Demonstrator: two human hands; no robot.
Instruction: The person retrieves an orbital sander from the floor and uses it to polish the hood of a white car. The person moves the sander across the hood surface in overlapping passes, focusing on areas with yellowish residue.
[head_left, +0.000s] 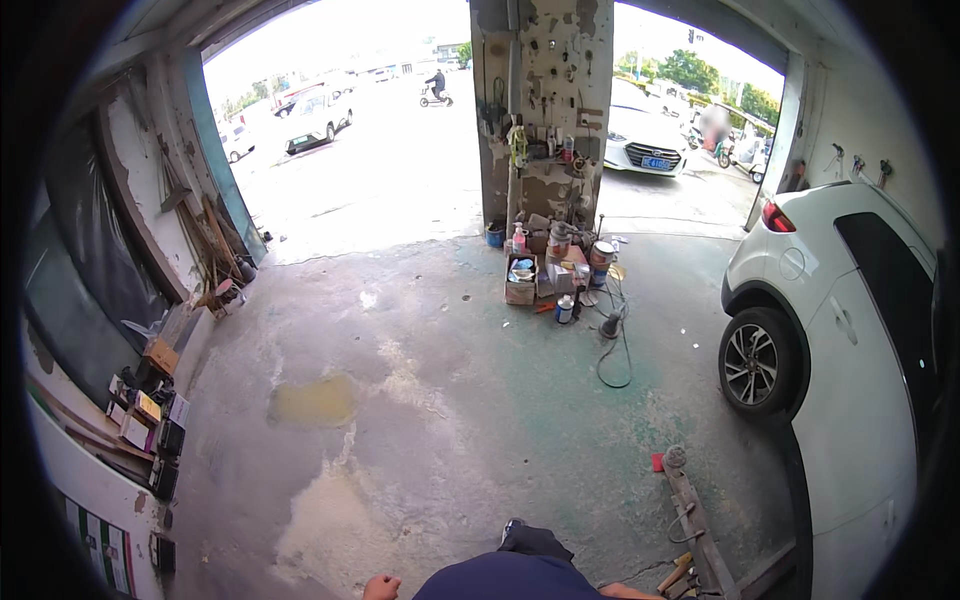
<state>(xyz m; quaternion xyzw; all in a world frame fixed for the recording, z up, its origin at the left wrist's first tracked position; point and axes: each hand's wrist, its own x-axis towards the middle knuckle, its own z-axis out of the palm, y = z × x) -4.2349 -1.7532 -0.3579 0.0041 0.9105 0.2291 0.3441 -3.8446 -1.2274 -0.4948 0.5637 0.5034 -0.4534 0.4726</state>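
Only a small part of my left hand (381,587) shows at the bottom edge, hanging beside my dark blue clothing (510,578); it touches nothing that I can see, and its fingers are hidden. On the right, just a strip of my forearm (632,593) shows, and the right hand is out of the picture. A dark shoe tip (513,526) points forward over the stained concrete floor (420,400).
A white car (850,330) stands close on the right, its wheel (752,362) near me. A long metal jack handle (695,525) lies by my right side. Cans, boxes and a black hose (612,345) crowd the pillar (545,120). Boxes and boards (150,410) line the left wall.
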